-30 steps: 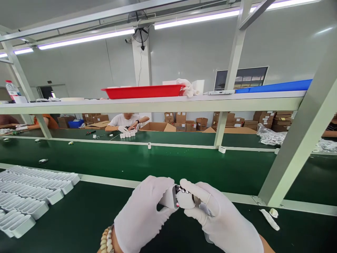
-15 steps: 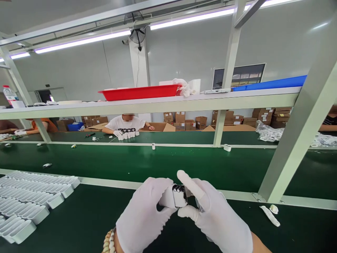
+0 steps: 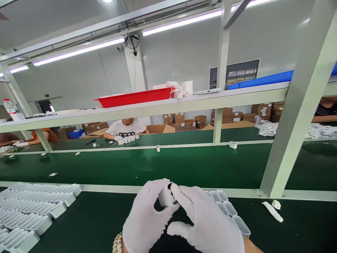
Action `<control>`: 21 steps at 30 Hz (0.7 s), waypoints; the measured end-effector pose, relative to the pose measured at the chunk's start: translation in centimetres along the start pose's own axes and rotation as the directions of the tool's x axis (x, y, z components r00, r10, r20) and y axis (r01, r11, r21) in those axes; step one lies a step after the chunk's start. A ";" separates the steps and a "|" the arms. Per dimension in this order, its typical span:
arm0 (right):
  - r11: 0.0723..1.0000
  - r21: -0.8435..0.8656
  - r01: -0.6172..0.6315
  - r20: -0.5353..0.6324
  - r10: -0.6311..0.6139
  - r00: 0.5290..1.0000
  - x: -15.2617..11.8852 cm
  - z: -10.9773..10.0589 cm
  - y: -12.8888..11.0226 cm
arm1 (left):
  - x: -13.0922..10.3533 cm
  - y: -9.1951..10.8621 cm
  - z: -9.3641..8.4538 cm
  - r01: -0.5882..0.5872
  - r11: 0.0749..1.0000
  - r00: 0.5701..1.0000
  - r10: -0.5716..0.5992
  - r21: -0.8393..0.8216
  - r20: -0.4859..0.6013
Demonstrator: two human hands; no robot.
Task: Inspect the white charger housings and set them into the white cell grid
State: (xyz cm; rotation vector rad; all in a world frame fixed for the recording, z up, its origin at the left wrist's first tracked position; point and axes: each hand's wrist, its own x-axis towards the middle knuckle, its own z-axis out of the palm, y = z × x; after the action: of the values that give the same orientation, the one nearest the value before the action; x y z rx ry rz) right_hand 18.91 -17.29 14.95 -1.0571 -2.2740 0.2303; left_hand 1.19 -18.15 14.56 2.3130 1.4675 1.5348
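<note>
A small white plastic case [image 3: 165, 196], with a dark opening facing up and right, sits in my white-gloved left hand [image 3: 149, 218]. The left thumb and fingers pinch it from its left side. My right hand [image 3: 202, 219], also gloved, lays its index finger against the opening at the case's right edge. Its thumb is stretched out below, apart from the case, and the other fingers are mostly hidden. Behind the right hand, several white open-topped cases [image 3: 240, 225] stand in rows, partly covered by it.
Rows of white cases [image 3: 39, 225] fill the bench's left side. Two white scraps [image 3: 273, 212] lie right, beside a shelf post [image 3: 286, 130]. Small parts sit on the green belt [image 3: 118, 167]. A red tray [image 3: 137, 97] rests on the shelf above. Across the belt sits a person [image 3: 123, 128].
My right thumb has come away from the case, while the index finger has moved onto its opening. The case has turned in my left hand. Cases behind my right hand have come into view.
</note>
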 end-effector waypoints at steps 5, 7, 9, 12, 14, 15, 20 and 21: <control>0.999 0.036 0.001 0.068 -0.003 0.998 1.3 0.3 0.5 | 0.3 -1.0 0.7 0.146 0.984 0.989 -0.143 -0.106 0.034; 1.000 -0.005 0.022 0.092 -0.022 0.996 2.1 -0.1 0.7 | 0.8 -2.2 1.5 0.253 0.943 0.967 -0.238 -0.218 0.091; 0.998 -0.049 0.026 0.109 -0.020 0.994 2.7 -0.8 0.9 | 1.5 -4.0 2.7 0.379 0.864 0.925 -0.346 -0.330 0.156; 0.999 -0.035 -0.016 0.027 0.017 1.000 2.5 -2.5 1.1 | 2.3 -7.7 5.2 0.532 0.772 0.847 -0.483 -0.347 0.223; 1.000 0.010 -0.030 -0.036 0.030 0.999 1.5 -3.9 1.6 | 2.6 -10.4 7.2 0.599 0.750 0.801 -0.557 -0.281 0.220; 0.999 0.032 -0.033 -0.030 0.034 0.999 0.7 -4.5 2.0 | 2.6 -11.6 8.2 0.627 0.741 0.778 -0.580 -0.241 0.242; 0.987 0.161 0.006 0.416 -0.073 0.906 -5.6 -5.4 5.7 | 3.2 -15.7 12.2 0.661 0.747 0.736 -0.629 -0.068 0.249; 0.984 0.180 -0.018 0.490 -0.074 0.869 -7.0 -5.2 6.6 | 3.3 -16.1 12.9 0.664 0.745 0.734 -0.635 -0.062 0.240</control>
State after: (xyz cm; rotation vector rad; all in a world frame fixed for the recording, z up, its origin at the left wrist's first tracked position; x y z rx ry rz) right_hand 29.65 -18.55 13.24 -0.9461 -2.6525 0.7589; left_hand -0.31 -0.94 2.89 1.5353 1.7669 1.1083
